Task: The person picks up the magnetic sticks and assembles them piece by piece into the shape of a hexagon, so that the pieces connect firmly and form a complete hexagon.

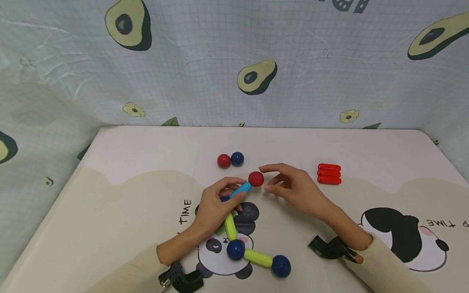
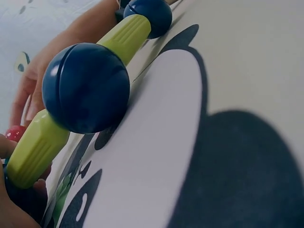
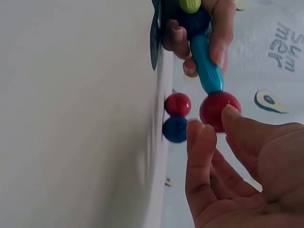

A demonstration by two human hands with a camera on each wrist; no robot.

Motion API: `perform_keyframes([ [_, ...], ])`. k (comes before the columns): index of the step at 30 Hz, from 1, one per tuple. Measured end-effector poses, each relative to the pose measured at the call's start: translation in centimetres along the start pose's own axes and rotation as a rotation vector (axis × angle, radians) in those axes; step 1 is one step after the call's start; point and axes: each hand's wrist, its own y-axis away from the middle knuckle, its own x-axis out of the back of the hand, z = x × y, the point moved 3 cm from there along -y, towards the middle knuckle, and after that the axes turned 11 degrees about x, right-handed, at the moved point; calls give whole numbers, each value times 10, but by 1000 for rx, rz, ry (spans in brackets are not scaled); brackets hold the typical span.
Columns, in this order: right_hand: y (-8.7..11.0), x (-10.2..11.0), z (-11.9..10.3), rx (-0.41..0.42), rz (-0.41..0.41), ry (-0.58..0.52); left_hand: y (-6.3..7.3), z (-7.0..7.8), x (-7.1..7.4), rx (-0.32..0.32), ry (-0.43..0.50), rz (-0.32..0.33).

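Note:
My left hand (image 1: 216, 205) holds a chain of toy sticks and balls by its light blue stick (image 1: 240, 189) and the dark blue ball (image 1: 224, 198), which the fingers partly hide. At the stick's far end sits a red ball (image 1: 256, 179). A yellow-green stick (image 1: 230, 226) runs down from the hand to another dark blue ball (image 2: 85, 88), then a second yellow-green stick (image 1: 258, 258) leads to an end ball (image 1: 281, 266). Beside the red ball, my right hand (image 1: 293, 189) has its thumb and fingers spread apart, gripping nothing.
Behind the hands, a loose red ball (image 1: 224, 160) and a dark blue ball (image 1: 237, 158) lie side by side. Several red sticks (image 1: 329, 173) are lined up at the right. A printed cloth (image 1: 121, 191) covers the table, and a patterned curtain (image 1: 205, 49) hangs behind it.

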Motion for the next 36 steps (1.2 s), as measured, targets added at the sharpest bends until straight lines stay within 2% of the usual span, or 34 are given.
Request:
perform_keyframes([
  [7,30,32,9,86,136,222,1,1,-2,-31,-3,15],
  [11,53,51,18,104,212,304,1,1,-3,-36,-6,16],
  [19,89,78,37,87,256,405,0,0,-1,-59,-17,25],
  [36,99,84,54,0,248,426,1,0,0,-62,-14,27],
])
